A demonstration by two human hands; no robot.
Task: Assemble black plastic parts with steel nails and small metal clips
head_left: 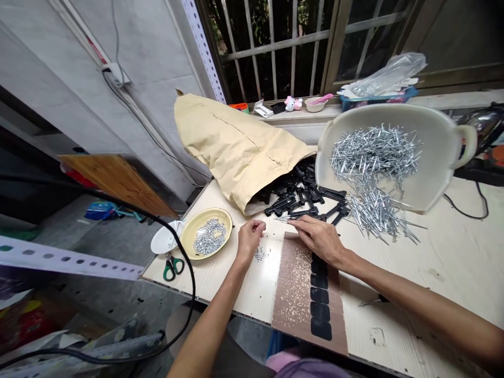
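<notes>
My left hand (249,237) rests on the table with its fingers curled into a pinch just above a small heap of tiny silver parts (260,255); what it pinches is too small to make out. My right hand (318,239) lies palm down on the top of a brown speckled board (293,286), fingers stretched toward the left and touching a thin metal pin (289,219). A row of black plastic pieces (319,299) lies on the board. A pile of black plastic pieces (302,197) spills from a tan paper sack (236,144) just beyond my hands.
A tilted white scoop (433,157) holds several long metal pins (374,155), more pins (376,215) spilling onto the table. A yellow plate (197,231) of small silver parts, a white dish (163,242) and green-handled scissors (172,266) sit at the table's left edge. A black cable (189,283) hangs there.
</notes>
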